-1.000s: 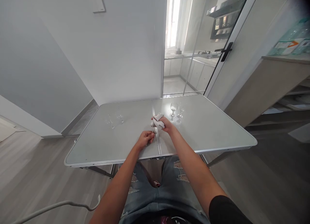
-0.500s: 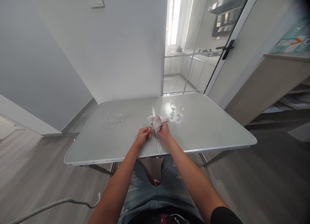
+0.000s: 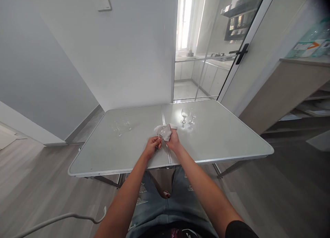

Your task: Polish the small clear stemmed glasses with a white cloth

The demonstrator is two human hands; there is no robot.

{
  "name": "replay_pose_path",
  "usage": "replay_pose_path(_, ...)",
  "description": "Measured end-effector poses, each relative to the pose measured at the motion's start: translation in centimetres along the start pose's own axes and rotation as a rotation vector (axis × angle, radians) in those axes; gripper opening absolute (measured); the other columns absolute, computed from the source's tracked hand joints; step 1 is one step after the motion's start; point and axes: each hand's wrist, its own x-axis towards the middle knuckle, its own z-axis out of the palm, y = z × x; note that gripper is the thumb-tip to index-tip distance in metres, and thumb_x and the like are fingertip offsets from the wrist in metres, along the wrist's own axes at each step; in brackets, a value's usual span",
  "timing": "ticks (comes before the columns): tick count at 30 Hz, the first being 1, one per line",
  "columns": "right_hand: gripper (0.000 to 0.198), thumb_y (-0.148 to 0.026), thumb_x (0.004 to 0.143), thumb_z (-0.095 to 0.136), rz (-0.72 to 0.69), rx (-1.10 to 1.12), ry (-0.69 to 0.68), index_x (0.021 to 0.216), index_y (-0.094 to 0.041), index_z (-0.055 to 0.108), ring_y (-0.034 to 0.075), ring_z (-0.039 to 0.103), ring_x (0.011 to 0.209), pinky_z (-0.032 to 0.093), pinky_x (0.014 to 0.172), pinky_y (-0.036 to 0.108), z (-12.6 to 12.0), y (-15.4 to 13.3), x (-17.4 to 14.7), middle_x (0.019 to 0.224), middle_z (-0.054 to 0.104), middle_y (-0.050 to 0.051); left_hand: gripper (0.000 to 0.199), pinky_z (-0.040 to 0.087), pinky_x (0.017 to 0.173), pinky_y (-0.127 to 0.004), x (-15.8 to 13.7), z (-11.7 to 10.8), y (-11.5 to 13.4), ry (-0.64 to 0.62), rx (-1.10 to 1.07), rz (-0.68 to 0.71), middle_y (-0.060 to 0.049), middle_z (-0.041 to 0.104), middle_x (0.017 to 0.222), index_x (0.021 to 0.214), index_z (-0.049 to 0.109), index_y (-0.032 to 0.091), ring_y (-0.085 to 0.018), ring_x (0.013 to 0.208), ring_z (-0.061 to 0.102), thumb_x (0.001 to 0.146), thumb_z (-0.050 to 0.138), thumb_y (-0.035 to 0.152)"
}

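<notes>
Near the middle seam of the table, my left hand [image 3: 154,144] is closed around the stem of a wine glass [image 3: 162,132]. The bowl of that glass points up and to the right, against a white cloth [image 3: 167,132]. My right hand [image 3: 173,139] grips the cloth and presses it around the glass bowl; part of its fingers is hidden by the cloth. Beyond my right hand stand two stemmed glasses, one [image 3: 184,116] beside the other [image 3: 192,117]. On the left part of the table are more clear glasses [image 3: 127,124], faint against the surface.
The grey folding table [image 3: 221,142] has a metal rim and a centre seam. A white wall [image 3: 134,52] rises behind it, with a glass door [image 3: 206,66] at the right. A shelf unit [image 3: 291,83] stands further right. A pale cable [image 3: 69,215] shows at lower left.
The cloth has shifted slightly left and spread around the glass bowl, which shows more now. My right hand has turned a little with it. My left hand stays in place on the stem.
</notes>
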Motion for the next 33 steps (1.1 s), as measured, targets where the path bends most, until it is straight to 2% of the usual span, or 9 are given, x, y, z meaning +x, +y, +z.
replay_pose_path(5,0.035,-0.057,0.075,0.066,0.033,0.027,-0.041,0.070,-0.023,0.057,0.021,0.062,0.068,0.053,0.058,0.031,-0.1,1.0,-0.9,0.063,0.061,0.003,0.049,0.029,0.056,-0.025,0.1,-0.1,-0.1,0.044,-0.031,0.011,0.002,0.050,0.051,0.071,0.059,0.016,-0.010,0.052,0.040,0.082,0.068,0.063)
replay_pose_path(9,0.032,-0.052,0.082,0.059,-0.204,-0.022,0.167,0.072,-0.022,0.057,0.015,0.054,0.060,0.048,0.056,0.026,0.2,1.4,-1.6,0.063,0.057,0.000,0.049,0.025,0.054,-0.025,0.0,0.0,0.1,0.051,-0.024,-0.008,0.002,0.051,0.054,0.072,0.059,0.016,-0.010,0.052,0.040,0.083,0.067,0.062)
replay_pose_path(12,0.023,-0.043,0.085,0.056,-0.394,-0.244,0.213,0.089,-0.021,0.064,0.013,0.054,0.067,0.047,0.062,0.024,0.2,0.6,-1.5,0.077,0.063,0.000,0.049,0.023,0.053,-0.025,-0.1,0.1,0.1,0.044,0.000,-0.002,0.002,0.051,0.054,0.069,0.057,0.016,-0.010,0.050,0.039,0.084,0.067,0.062)
replay_pose_path(14,0.023,-0.032,0.083,0.057,-0.488,-0.484,0.161,0.101,-0.020,0.066,0.014,0.057,0.075,0.048,0.068,0.024,0.0,-0.4,-1.4,0.089,0.067,0.001,0.049,0.023,0.052,-0.025,-0.1,0.1,0.0,0.043,0.014,0.003,0.002,0.050,0.053,0.068,0.056,0.016,-0.010,0.050,0.038,0.084,0.066,0.062)
replay_pose_path(19,0.046,-0.014,0.079,0.055,-0.629,-1.036,-0.007,0.124,-0.022,0.063,0.018,0.063,0.085,0.052,0.080,0.031,-0.9,-2.1,-2.1,0.102,0.071,0.003,0.045,0.025,0.053,-0.025,0.1,-0.1,-0.4,0.044,0.002,0.028,0.002,0.050,0.053,0.069,0.058,0.016,-0.010,0.050,0.039,0.086,0.066,0.058)
replay_pose_path(22,0.052,-0.015,0.081,0.059,-0.810,-1.213,-0.100,0.133,-0.021,0.060,0.027,0.063,0.115,0.048,0.104,0.044,-0.9,-1.8,-2.9,0.122,0.069,0.010,0.044,0.028,0.053,-0.023,0.4,-0.1,-0.8,0.067,-0.060,0.028,0.002,0.051,0.052,0.065,0.058,0.016,-0.009,0.051,0.041,0.084,0.069,0.054)
replay_pose_path(24,0.052,-0.016,0.085,0.059,-0.892,-1.301,-0.232,0.137,-0.021,0.058,0.029,0.055,0.131,0.035,0.118,0.052,-0.6,-1.1,-3.5,0.131,0.067,0.012,0.038,0.033,0.054,-0.023,0.6,0.0,-1.1,0.116,-0.118,0.022,0.000,0.056,0.056,0.065,0.062,0.014,-0.009,0.053,0.045,0.077,0.075,0.048)
replay_pose_path(27,0.055,-0.014,0.088,0.055,-0.893,-1.362,-0.372,0.143,-0.023,0.053,0.026,0.051,0.139,0.021,0.126,0.054,-0.1,0.4,-4.2,0.133,0.066,0.010,0.026,0.040,0.057,-0.024,0.8,0.0,-1.6,0.237,-0.204,0.029,-0.001,0.063,0.063,0.067,0.066,0.013,-0.011,0.056,0.051,0.066,0.080,0.035)
replay_pose_path(33,0.056,-0.013,0.085,0.053,-0.788,-1.290,-0.358,0.139,-0.024,0.056,0.023,0.063,0.124,0.014,0.128,0.055,0.1,2.3,-4.9,0.126,0.070,0.006,0.022,0.048,0.061,-0.025,0.8,0.1,-2.0,0.309,-0.345,0.014,-0.003,0.069,0.072,0.073,0.069,0.014,-0.013,0.062,0.059,0.063,0.079,0.031)
